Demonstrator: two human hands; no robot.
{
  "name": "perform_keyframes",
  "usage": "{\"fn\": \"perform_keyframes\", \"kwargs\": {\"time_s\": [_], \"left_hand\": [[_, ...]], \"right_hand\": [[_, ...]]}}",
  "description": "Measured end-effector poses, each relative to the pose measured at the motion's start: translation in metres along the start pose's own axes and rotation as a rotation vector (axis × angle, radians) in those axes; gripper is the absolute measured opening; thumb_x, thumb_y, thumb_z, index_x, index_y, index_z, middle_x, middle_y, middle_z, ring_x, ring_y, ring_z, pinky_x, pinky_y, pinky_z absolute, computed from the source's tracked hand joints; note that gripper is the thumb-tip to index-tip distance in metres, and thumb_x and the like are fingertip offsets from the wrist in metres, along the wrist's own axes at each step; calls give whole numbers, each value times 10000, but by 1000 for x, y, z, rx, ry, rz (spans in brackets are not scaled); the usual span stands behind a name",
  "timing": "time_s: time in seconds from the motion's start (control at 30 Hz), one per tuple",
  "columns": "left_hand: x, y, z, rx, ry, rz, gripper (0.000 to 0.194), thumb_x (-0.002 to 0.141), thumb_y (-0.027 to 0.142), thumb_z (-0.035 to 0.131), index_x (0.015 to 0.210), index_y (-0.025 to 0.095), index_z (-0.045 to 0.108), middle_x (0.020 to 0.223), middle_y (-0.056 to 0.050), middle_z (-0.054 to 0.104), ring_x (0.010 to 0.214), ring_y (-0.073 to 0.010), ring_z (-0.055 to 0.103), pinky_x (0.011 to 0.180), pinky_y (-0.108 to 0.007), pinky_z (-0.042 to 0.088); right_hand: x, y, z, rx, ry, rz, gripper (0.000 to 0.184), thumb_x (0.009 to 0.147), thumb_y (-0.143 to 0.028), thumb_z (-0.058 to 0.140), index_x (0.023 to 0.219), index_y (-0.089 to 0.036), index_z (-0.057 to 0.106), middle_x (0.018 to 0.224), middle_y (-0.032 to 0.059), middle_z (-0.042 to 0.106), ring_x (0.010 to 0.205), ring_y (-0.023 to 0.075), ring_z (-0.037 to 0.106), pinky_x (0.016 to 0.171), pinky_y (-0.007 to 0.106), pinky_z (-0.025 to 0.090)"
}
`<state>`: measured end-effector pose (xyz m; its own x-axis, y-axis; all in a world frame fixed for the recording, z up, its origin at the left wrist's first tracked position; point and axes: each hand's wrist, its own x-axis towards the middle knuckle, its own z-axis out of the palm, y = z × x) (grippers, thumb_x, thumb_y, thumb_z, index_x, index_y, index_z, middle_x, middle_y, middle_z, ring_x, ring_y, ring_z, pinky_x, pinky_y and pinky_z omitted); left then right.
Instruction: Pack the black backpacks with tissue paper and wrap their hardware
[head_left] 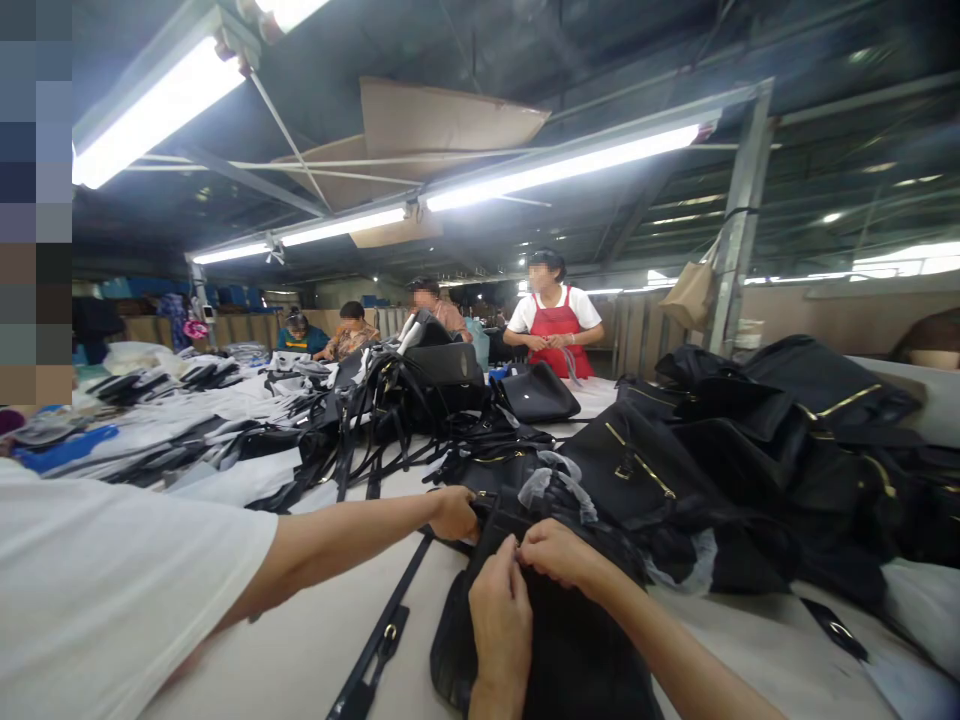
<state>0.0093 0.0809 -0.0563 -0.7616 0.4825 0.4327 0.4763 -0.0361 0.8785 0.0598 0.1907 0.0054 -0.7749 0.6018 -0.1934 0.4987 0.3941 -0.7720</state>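
A black bag (pixel 577 640) lies in front of me on the pale table. Over its upper part, my left hand (pixel 501 610) is closed, with thumb and fingers pinched together. My right hand (pixel 559 552) pinches at the same spot, its fingertips almost meeting those of the left. What sits between the fingertips is too small to make out. Just beyond, a co-worker's hand (pixel 454 515) reaches in from the left and touches the bag's top edge. A black strap with a gold buckle (pixel 388 632) lies on the table left of the bag.
Black bags with gold zips (pixel 637 455) are heaped at the right. More bags and straps (pixel 405 390) are piled ahead. Another black strap piece (pixel 834 628) lies at lower right. A person in a red apron (pixel 561 325) stands across the table; other people sit farther back.
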Motion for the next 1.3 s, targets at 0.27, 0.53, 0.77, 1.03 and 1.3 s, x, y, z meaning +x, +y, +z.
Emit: {"fn": "perform_keyframes", "kwargs": {"time_s": [0.27, 0.53, 0.77, 1.03, 1.3], "left_hand": [[0, 9, 5, -586, -25, -507, 486, 676, 436, 711, 1008, 82, 683, 617, -48, 640, 485, -138, 584, 502, -267, 513], [-45, 18, 24, -692, -12, -428, 645, 549, 576, 794, 971, 92, 731, 556, -28, 618, 432, -111, 545, 431, -227, 482], [-70, 41, 11, -609, -46, -409, 587, 590, 512, 783, 993, 90, 728, 614, -41, 660, 520, -133, 585, 492, -233, 510], [-84, 50, -1, -492, -90, -282, 501, 742, 464, 664, 1068, 84, 650, 657, -29, 640, 530, -117, 549, 511, -229, 481], [-86, 45, 5, -570, -65, -282, 508, 731, 510, 675, 1037, 185, 433, 554, 66, 543, 457, -111, 518, 460, -210, 437]], "right_hand": [[-22, -1, -10, 174, -78, -16, 112, 662, -230, 531, 563, -193, 491, 417, -95, 380, 329, 39, 263, 331, 172, 171], [-76, 32, -18, 284, 6, -65, 182, 691, -329, 577, 607, -169, 595, 407, -91, 414, 349, 47, 305, 353, 174, 210], [-101, 47, -5, 433, 178, -52, 150, 655, -214, 672, 572, -152, 563, 431, -69, 509, 421, 39, 401, 405, 148, 242], [-110, 43, 0, 851, -231, 153, 264, 786, -198, 535, 545, -175, 428, 408, -135, 268, 317, 5, 122, 325, 134, 87], [-115, 52, 0, 1171, -451, 218, 359, 931, -229, 460, 582, -172, 404, 375, -154, 172, 293, 3, 75, 300, 94, 73]]}}
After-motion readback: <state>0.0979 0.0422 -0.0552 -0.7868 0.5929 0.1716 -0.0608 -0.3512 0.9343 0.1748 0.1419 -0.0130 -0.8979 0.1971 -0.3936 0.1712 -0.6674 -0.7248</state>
